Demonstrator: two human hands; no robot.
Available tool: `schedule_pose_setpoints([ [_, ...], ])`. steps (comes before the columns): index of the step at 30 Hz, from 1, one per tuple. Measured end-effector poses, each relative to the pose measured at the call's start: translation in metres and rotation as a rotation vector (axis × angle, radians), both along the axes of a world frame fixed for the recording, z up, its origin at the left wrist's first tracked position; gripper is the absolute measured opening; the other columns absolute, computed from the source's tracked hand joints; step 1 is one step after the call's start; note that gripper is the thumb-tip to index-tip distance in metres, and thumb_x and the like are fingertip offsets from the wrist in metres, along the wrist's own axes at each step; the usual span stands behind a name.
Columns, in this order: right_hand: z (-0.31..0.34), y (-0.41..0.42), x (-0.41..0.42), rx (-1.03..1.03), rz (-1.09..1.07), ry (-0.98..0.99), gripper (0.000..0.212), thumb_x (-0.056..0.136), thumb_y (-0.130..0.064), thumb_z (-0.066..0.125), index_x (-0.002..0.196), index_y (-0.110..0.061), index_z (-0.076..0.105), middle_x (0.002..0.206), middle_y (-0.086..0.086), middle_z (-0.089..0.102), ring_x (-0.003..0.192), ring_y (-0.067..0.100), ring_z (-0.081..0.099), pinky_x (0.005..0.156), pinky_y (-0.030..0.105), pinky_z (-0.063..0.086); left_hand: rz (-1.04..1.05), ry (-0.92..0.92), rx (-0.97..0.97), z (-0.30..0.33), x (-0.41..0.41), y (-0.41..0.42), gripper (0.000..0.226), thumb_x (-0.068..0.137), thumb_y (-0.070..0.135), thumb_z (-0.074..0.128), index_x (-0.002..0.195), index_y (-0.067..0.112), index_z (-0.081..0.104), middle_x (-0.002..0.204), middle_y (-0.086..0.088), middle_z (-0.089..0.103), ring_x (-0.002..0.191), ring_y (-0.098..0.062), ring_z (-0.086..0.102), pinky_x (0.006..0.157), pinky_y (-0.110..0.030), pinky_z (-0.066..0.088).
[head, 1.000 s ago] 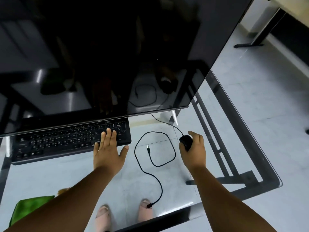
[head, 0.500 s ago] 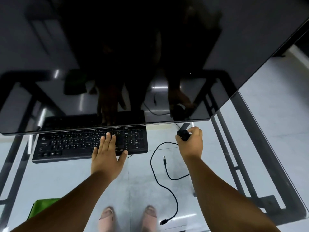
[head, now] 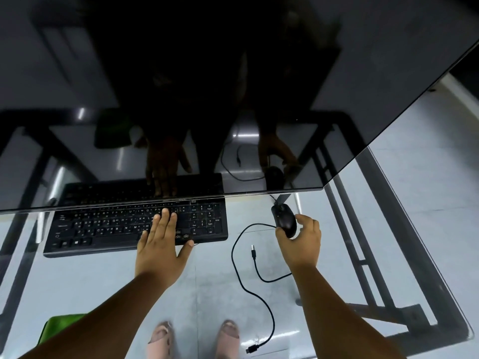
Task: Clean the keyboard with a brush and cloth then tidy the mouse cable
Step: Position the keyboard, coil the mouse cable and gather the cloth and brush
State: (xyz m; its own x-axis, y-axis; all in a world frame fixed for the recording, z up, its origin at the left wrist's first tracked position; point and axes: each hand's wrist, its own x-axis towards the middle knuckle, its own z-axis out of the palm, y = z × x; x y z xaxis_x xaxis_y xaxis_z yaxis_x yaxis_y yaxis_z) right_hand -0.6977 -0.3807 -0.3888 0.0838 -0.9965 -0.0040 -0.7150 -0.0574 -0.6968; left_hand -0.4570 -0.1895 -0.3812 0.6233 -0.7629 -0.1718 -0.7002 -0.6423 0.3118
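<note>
1. The keyboard (head: 134, 226) lies on the glass bench (head: 103, 281) under the lower edge of the monitor (head: 233, 86). The left hand (head: 160, 244) rests flat on its right-hand part, fingers straight, gripping nothing.
2. The mouse (head: 284, 220) is held at its near end by the curled fingers of the right hand (head: 302, 244), to the right of the keyboard and apart from it.
3. The step in hand is judged to be the cable tidying. The mouse cable (head: 248, 288) lies in loose curves on the glass; one plug end (head: 253, 251) lies between the hands, and another plug end lies by the near edge.
4. The mouse should be kept steady while the slack is gathered into even loops, starting at the mouse end.
5. Sharp bends near the plug are best avoided.
6. The keyboard should be held flat so that it is not dragged by the cable.
7. No brush is seen; a green object (head: 59, 330), possibly the cloth, lies at the lower left.
</note>
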Motion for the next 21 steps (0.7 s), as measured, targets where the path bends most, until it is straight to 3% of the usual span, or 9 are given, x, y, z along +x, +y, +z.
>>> schedule_pose_setpoints([
  [3,-0.001,0.001,0.002,0.033,-0.001,-0.06,0.043,0.072,-0.026,0.076,0.11,-0.025,0.055,0.105,-0.008,0.05,0.092,0.022,0.059,0.084,0.044,0.054,-0.015,-0.019,0.011,-0.001,0.002,0.002,0.08,0.09,0.064,0.025,0.155,0.021,0.008,0.161,0.006,-0.006,0.149,-0.013,-0.004,0.119,-0.039,0.006],
  [7,0.004,-0.01,0.014,0.059,-0.026,-0.105,0.041,0.072,-0.028,0.077,0.107,-0.025,0.056,0.105,-0.009,0.051,0.086,0.021,0.062,0.081,0.038,0.055,-0.011,-0.014,0.01,-0.001,0.002,0.001,0.077,0.093,0.061,0.032,0.155,0.021,0.009,0.161,0.007,-0.007,0.148,-0.012,-0.006,0.12,-0.039,0.006],
  [11,0.003,-0.015,0.024,0.082,-0.047,-0.116,0.042,0.071,-0.028,0.077,0.108,-0.025,0.056,0.107,-0.007,0.051,0.083,0.02,0.062,0.08,0.038,0.055,-0.016,-0.026,0.016,-0.002,0.002,0.001,0.083,0.087,0.067,0.02,0.155,0.021,0.008,0.161,0.007,-0.006,0.148,-0.012,-0.006,0.119,-0.038,0.005],
  [15,0.002,-0.017,0.027,0.091,-0.049,-0.105,0.046,0.072,-0.028,0.078,0.111,-0.022,0.056,0.109,-0.006,0.052,0.086,0.02,0.062,0.081,0.039,0.055,-0.016,-0.021,0.025,-0.001,0.002,0.0,0.078,0.093,0.06,0.033,0.155,0.021,0.008,0.161,0.006,-0.008,0.149,-0.013,-0.006,0.12,-0.039,0.005],
  [21,0.001,-0.018,0.028,0.1,-0.041,-0.101,0.049,0.072,-0.028,0.079,0.114,-0.021,0.054,0.109,-0.005,0.051,0.089,0.021,0.061,0.082,0.037,0.055,-0.012,-0.026,0.019,-0.001,0.001,0.0,0.078,0.093,0.058,0.036,0.155,0.02,0.008,0.161,0.005,-0.007,0.149,-0.014,-0.006,0.12,-0.039,0.005],
])
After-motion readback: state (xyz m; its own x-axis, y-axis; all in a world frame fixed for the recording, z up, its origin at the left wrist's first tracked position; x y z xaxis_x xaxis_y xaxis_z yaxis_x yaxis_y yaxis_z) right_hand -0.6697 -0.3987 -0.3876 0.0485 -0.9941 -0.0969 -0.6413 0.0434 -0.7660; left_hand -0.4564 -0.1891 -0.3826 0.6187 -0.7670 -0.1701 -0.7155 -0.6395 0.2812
